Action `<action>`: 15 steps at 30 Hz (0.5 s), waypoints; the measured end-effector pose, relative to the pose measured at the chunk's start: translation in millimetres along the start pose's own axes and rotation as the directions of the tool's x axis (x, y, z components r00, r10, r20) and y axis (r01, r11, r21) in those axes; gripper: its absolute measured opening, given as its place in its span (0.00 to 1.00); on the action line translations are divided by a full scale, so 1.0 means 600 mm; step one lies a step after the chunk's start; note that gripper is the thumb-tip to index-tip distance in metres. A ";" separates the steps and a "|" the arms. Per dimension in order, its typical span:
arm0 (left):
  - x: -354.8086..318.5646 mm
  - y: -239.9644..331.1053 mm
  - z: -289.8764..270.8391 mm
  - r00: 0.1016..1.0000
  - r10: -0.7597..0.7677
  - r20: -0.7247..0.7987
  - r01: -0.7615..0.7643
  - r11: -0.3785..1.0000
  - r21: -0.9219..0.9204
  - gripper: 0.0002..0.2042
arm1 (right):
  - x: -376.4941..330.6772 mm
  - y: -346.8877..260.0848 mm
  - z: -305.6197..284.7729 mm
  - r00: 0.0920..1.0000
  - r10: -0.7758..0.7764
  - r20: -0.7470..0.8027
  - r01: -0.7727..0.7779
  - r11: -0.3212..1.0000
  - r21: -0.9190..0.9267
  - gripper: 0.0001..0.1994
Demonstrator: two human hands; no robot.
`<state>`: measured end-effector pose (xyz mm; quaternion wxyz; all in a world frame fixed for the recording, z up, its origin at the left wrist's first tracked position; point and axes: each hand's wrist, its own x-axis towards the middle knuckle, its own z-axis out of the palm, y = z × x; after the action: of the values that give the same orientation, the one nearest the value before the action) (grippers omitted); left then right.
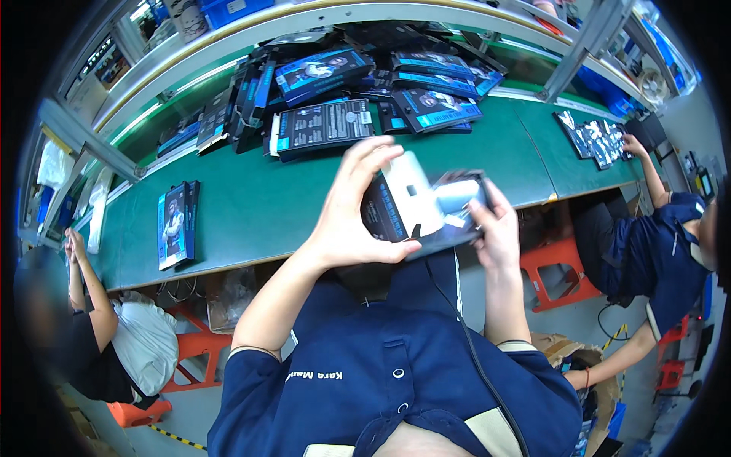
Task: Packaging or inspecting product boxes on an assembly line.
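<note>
Above the near edge of the green table I hold a small black box (387,212) with blue print between my hands. A white end flap (412,190) with a small dark slot stands out from it. My left hand (343,217) is closed round the left side, thumb below and fingers above. My right hand (496,228) grips the dark right part, thumb pressed on a glossy surface (459,195) that is blurred by glare. Whether that glossy part belongs to the same box, I cannot tell.
Many similar boxes (324,126) lie piled at the back of the green table (251,190). A pair of boxes (177,225) lies at left, more packages (598,141) at right. People sit on both sides; one hand (633,146) touches the right packages. A metal shelf rail (381,14) runs above.
</note>
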<state>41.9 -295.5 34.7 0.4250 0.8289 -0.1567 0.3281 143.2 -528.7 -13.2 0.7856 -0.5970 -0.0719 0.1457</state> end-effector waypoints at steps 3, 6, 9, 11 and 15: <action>-0.004 0.004 -0.004 0.992 -0.064 0.110 0.065 0.998 -0.006 0.47 | -0.020 -0.005 0.034 0.983 -0.178 -0.038 0.175 0.981 -0.084 0.29; -0.008 0.005 -0.023 0.998 -0.064 0.017 0.062 0.993 0.098 0.48 | 0.002 -0.041 0.030 0.911 -0.372 -0.180 0.402 0.899 0.173 0.25; -0.010 0.004 -0.032 0.999 -0.031 -0.036 0.034 0.995 0.092 0.48 | -0.022 -0.073 0.056 0.893 -0.435 -0.120 0.450 0.872 0.190 0.23; -0.017 0.002 -0.031 0.990 0.048 -0.130 -0.042 0.998 0.048 0.45 | -0.023 -0.062 0.066 0.937 -0.345 -0.056 0.349 0.915 0.202 0.21; -0.016 0.007 -0.025 0.964 0.124 -0.236 -0.163 0.974 -0.155 0.43 | -0.032 -0.028 0.071 0.971 -0.025 0.236 -0.040 0.963 0.265 0.24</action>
<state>26.5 -286.1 37.0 0.4854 0.7327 -0.1954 0.4352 115.2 -500.0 15.7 0.8444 -0.4637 -0.1426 0.2273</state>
